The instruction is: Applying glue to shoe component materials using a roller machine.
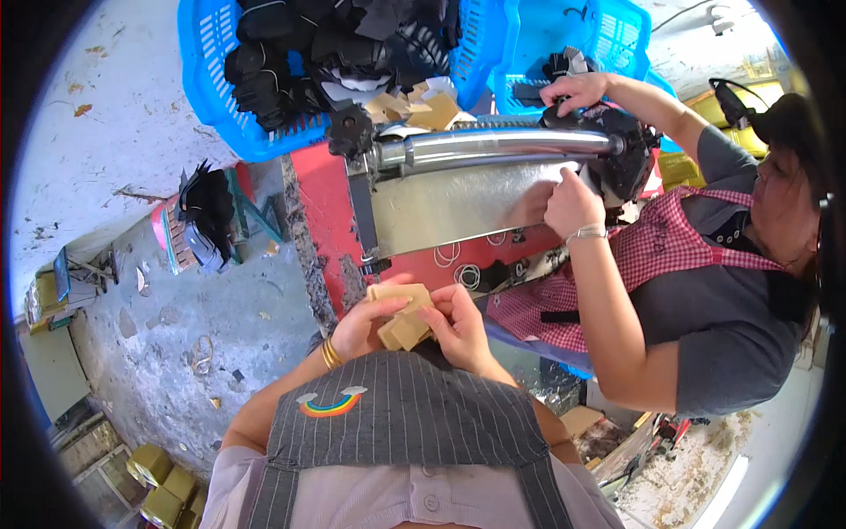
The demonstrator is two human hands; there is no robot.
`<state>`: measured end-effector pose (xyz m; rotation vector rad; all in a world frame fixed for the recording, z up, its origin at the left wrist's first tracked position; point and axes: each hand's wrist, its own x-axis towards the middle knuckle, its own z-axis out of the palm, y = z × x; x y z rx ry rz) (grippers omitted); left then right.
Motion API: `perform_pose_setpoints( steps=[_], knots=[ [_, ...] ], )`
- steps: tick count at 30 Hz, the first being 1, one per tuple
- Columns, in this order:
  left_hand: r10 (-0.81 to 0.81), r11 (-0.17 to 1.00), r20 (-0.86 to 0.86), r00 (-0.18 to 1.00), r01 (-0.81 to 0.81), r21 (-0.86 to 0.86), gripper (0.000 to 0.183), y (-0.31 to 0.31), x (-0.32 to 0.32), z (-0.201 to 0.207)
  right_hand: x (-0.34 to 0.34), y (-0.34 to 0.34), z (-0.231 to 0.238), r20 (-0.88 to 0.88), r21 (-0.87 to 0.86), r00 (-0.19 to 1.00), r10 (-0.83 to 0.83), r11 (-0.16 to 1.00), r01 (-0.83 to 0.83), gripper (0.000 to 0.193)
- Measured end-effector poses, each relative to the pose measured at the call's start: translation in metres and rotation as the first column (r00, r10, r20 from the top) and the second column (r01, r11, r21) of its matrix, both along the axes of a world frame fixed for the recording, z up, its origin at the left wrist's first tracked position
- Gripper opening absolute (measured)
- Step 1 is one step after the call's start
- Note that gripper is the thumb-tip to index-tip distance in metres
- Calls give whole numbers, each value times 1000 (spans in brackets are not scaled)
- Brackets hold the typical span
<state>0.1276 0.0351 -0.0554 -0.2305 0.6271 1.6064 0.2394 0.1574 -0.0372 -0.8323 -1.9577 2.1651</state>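
Note:
Close in front of my apron, both hands are on a small bunch of flat tan pieces (407, 328), perhaps card or leather. My left hand (354, 330) is closed on their left side, thumb lying over the top. From the other side my right hand (462, 328) pinches the bunch between thumb and fingers. Just beyond them is the red table (328, 207), carrying a machine with a shiny metal roller (502, 148) and a smooth metal plate (458, 204).
At the right a co-worker in a checked apron (617, 256) reaches over the machine's right end with both hands. A blue basket (201, 66) of black cut pieces (273, 79) stands beyond it, beside another blue basket (621, 35). Black pieces (207, 207) lie on a low stool at left.

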Motion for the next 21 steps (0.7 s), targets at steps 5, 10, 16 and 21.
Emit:
perform_pose_setpoints(
  steps=[5,10,16,21],
  knots=[
    [104,973,-170,980,-65,221,38,15,-7,43,-11,6,16,-30,247,998,-53,967,59,10],
    [260,947,-289,921,-302,-109,20,49,-14,48,-40,30,24,-80,823,996,-34,561,85,12],
    [130,967,-364,922,-198,-157,22,58,-34,46,-47,59,29,-105,727,987,122,687,-8,12],
    [73,981,-329,941,-128,-149,22,51,-51,47,-40,77,-5,14,499,984,-179,854,148,12]
  ],
)
